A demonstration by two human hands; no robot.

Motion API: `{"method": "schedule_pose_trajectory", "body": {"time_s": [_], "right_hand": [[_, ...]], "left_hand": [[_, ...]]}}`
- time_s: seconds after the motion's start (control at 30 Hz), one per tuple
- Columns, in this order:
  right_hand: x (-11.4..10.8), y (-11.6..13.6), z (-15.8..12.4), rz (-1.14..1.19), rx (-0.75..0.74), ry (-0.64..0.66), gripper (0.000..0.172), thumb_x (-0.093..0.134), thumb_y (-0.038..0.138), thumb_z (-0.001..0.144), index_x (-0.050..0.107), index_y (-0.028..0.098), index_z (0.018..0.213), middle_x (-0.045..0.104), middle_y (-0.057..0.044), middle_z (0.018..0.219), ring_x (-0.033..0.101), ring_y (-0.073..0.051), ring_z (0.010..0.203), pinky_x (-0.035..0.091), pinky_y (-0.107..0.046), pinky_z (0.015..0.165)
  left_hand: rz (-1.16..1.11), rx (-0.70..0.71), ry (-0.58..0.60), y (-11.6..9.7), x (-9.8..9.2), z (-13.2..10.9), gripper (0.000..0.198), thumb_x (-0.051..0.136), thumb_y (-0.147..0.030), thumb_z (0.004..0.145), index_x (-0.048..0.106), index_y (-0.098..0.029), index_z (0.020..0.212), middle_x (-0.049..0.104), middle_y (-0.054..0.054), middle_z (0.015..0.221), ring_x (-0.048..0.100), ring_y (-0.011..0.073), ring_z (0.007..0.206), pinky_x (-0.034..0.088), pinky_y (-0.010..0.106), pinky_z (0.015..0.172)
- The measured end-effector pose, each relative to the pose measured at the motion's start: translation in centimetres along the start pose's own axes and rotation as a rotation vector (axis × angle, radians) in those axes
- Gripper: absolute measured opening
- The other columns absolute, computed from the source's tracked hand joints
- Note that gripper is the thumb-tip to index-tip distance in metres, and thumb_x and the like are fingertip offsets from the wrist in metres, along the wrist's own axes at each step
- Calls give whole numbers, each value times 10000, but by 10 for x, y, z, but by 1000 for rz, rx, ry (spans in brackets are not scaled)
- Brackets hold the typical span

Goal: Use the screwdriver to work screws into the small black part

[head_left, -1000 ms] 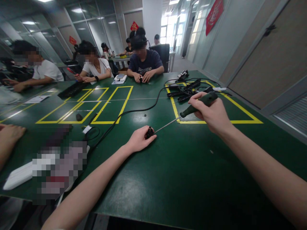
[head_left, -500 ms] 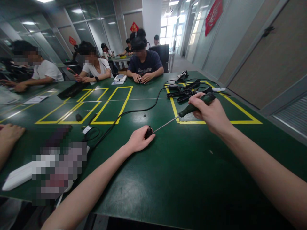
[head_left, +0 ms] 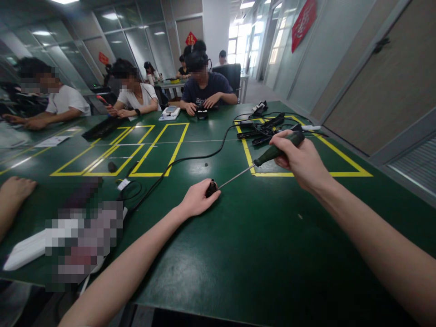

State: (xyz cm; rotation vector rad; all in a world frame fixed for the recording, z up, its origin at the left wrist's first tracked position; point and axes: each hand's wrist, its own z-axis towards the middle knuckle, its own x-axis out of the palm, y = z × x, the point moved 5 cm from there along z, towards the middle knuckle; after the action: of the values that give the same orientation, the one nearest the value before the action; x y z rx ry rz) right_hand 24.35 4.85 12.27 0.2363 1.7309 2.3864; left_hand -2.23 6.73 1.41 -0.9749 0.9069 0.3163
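My left hand (head_left: 199, 197) rests on the green table, its fingers closed round a small black part (head_left: 211, 187) with a short metal cylinder sticking up from it. To the right and higher, my right hand (head_left: 299, 159) grips the dark green handle of a screwdriver (head_left: 275, 153). The screwdriver's thin metal shaft slants down to the left, and its tip reaches the side of the black part by my left thumb. Whether the tip sits in a screw is too small to make out.
Black parts and cables (head_left: 264, 129) lie in a yellow-taped area (head_left: 349, 174) beyond my right hand. A black cable (head_left: 190, 158) crosses the table. At left lie a white object (head_left: 27, 250) and another person's hand (head_left: 18, 188). Several people sit opposite; one handles a black object (head_left: 202, 113).
My hands, the screwdriver and the black part stay almost still. The person opposite now holds up a larger black object and has shifted their arms.
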Motion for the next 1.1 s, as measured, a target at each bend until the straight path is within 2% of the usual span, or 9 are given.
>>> {"method": "schedule_pose_trajectory", "body": {"time_s": [0.1, 0.17, 0.27, 0.33, 0.43, 0.63, 0.77, 0.87, 1.1], "right_hand": [[-2, -1, 3, 21, -26, -3, 207, 799, 327, 681, 646, 221, 773, 514, 48, 550, 454, -105, 498, 331, -244, 483], [-3, -3, 3, 7, -47, 10, 205, 795, 367, 728, 667, 210, 754, 550, 21, 587, 485, -112, 546, 365, -246, 522], [-3, -2, 1, -61, -66, 23, 381, 746, 537, 875, 666, 204, 710, 496, 17, 544, 437, -110, 518, 313, -256, 496], [-2, -1, -1, -75, -37, 27, 444, 753, 611, 872, 649, 212, 709, 414, 47, 496, 363, -97, 458, 241, -258, 454], [0, 1, -2, -37, 2, 23, 379, 856, 527, 760, 616, 234, 747, 382, 83, 482, 318, -85, 419, 197, -249, 424], [-1, 1, 2, -25, -44, 8, 177, 779, 349, 743, 683, 204, 775, 540, 27, 570, 474, -109, 521, 357, -245, 497], [0, 0, -1, -87, -50, 18, 276, 762, 444, 818, 661, 202, 730, 492, 37, 524, 425, -93, 475, 300, -241, 462], [1, 1, -3, -104, -5, 48, 315, 805, 477, 802, 641, 214, 746, 409, 78, 459, 342, -79, 406, 217, -238, 413], [3, 1, -2, -36, -10, 47, 307, 878, 424, 717, 685, 192, 774, 527, 41, 558, 460, -93, 488, 319, -232, 454]], "left_hand": [[-1, -1, -3, -1, 0, 0, 192, 616, -388, 992, 647, -204, 946, 649, 18, 821, 584, 193, 711, 464, 315, 689], [-4, 3, -5, -1, -1, 0, 191, 615, -387, 990, 643, -205, 938, 647, 15, 816, 581, 191, 708, 465, 315, 689], [-7, 10, -10, -2, -1, 1, 195, 611, -393, 990, 641, -209, 933, 643, 12, 808, 580, 191, 709, 467, 315, 690], [-5, 11, -12, -3, -2, 1, 193, 612, -392, 988, 643, -211, 931, 643, 12, 807, 582, 194, 712, 469, 317, 691], [-1, 7, -14, -2, -2, 0, 184, 616, -383, 984, 644, -212, 923, 642, 13, 803, 584, 197, 715, 470, 318, 695], [-6, -1, -11, -2, -2, 1, 186, 624, -374, 992, 643, -204, 918, 641, 16, 809, 584, 194, 712, 464, 312, 695], [-4, 4, -11, -1, -1, 1, 191, 627, -377, 993, 645, -203, 918, 638, 14, 808, 582, 192, 715, 465, 309, 702], [-3, 10, -15, -1, -1, 1, 189, 623, -380, 987, 640, -205, 919, 624, 10, 799, 569, 187, 707, 454, 304, 696], [10, 30, -17, -2, -2, 0, 202, 630, -386, 988, 624, -205, 897, 616, 7, 788, 562, 181, 697, 444, 300, 673]]}}
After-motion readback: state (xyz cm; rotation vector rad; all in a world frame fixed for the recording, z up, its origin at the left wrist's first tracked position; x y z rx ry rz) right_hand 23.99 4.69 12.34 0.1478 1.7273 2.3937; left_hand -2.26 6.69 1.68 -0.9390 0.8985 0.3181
